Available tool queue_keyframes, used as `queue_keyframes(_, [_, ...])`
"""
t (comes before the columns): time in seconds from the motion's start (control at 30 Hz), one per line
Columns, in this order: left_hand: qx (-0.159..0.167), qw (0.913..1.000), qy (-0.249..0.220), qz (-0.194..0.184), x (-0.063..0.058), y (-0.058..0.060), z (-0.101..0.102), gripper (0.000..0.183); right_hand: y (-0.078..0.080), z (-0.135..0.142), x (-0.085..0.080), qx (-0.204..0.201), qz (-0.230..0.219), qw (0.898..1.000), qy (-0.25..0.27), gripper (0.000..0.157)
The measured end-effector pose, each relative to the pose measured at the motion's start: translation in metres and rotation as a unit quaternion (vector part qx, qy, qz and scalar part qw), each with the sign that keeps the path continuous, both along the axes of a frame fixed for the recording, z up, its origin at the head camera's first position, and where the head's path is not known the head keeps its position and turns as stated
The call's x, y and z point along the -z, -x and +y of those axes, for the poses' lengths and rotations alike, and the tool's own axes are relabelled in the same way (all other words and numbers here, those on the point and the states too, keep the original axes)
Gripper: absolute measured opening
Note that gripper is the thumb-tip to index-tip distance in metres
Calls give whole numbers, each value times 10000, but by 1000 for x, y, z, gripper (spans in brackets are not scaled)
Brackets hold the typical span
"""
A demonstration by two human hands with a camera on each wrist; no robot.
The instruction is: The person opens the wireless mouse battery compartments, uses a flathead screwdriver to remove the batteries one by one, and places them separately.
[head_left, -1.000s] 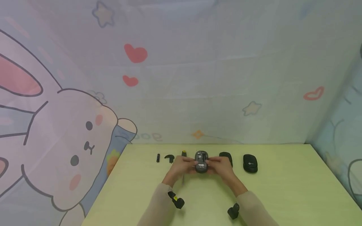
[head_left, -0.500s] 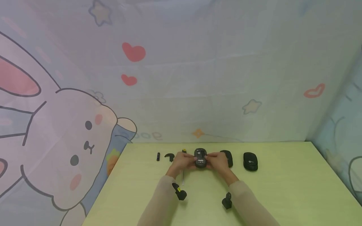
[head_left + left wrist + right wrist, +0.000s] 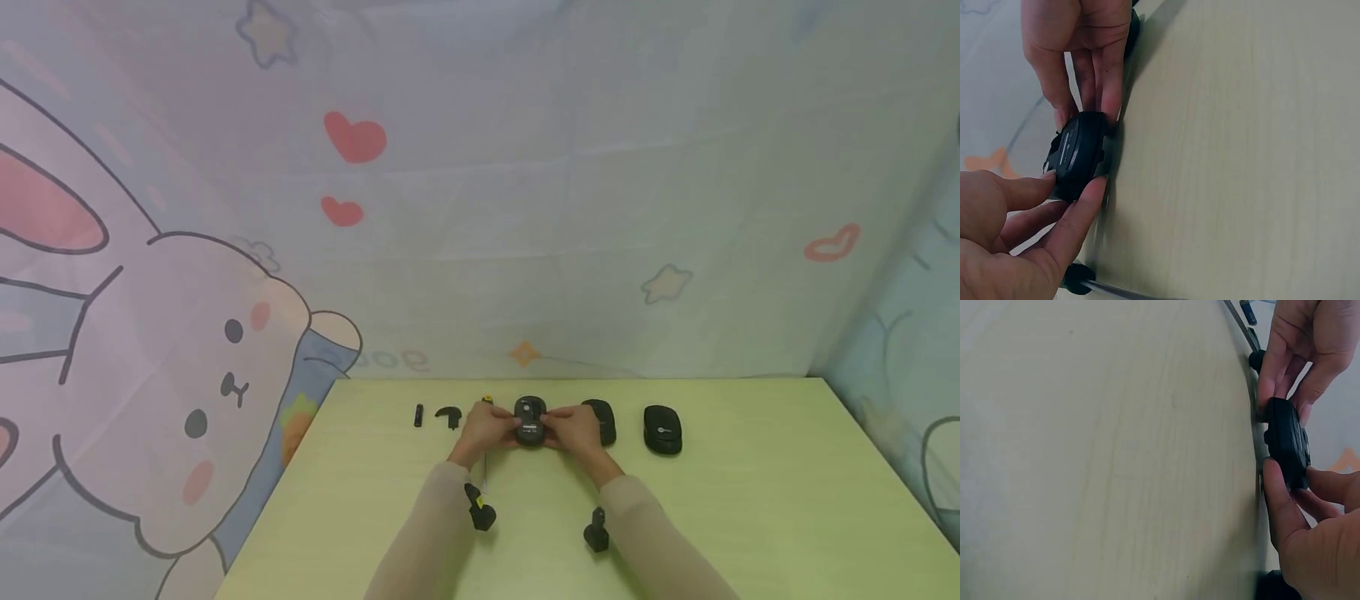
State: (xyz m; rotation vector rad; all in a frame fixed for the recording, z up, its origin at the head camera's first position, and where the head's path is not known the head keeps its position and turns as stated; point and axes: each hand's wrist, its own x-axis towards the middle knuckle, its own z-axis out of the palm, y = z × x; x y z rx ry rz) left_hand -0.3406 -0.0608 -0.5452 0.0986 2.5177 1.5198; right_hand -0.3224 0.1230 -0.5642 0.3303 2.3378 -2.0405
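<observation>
Both hands hold a black computer mouse (image 3: pixel 530 421), its underside facing me with a battery bay and a pale label on it. My left hand (image 3: pixel 483 431) pinches one long side between thumb and fingers, and my right hand (image 3: pixel 577 431) pinches the other. In the left wrist view the mouse (image 3: pixel 1079 156) appears edge-on, close above the tabletop. The right wrist view has the mouse (image 3: pixel 1287 444) between the same two sets of fingertips. Behind the left hand lies a screwdriver (image 3: pixel 487 400), its handle partly hidden and its thin shaft pointing toward me.
Left of the hands lie a small black battery (image 3: pixel 418 415) and a curved black cover piece (image 3: pixel 450 416). To the right are a black mouse-shaped part (image 3: pixel 604 422), partly behind the right hand, and another black mouse (image 3: pixel 663 430). A printed cloth (image 3: pixel 570 250) hangs behind the table.
Both hands have moved slightly away from me with the mouse, which looks smaller and tilted differently than a second ago. The forearms have come closer together. Both hands keep their grip.
</observation>
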Motion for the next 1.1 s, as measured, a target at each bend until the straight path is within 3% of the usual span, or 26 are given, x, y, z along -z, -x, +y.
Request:
queue_keyframes(0.3, [-66,9990,418,155,1,3,6,24,5,-1,1,61,35,10000,27,27])
queue_keyframes(0.57, [131,9872,1439,670,1,7,5,24,7,-4,2,58,20,9999,-154,26])
queue_keyframes(0.97, [238,9800,1738,937,-5,4,6,35,2,-2,-2,27,62,9996,-278,24])
queue_keyframes(1.1, [222,9781,1763,1086,-7,1,5,42,0,4,2,-80,90,9976,-678,22])
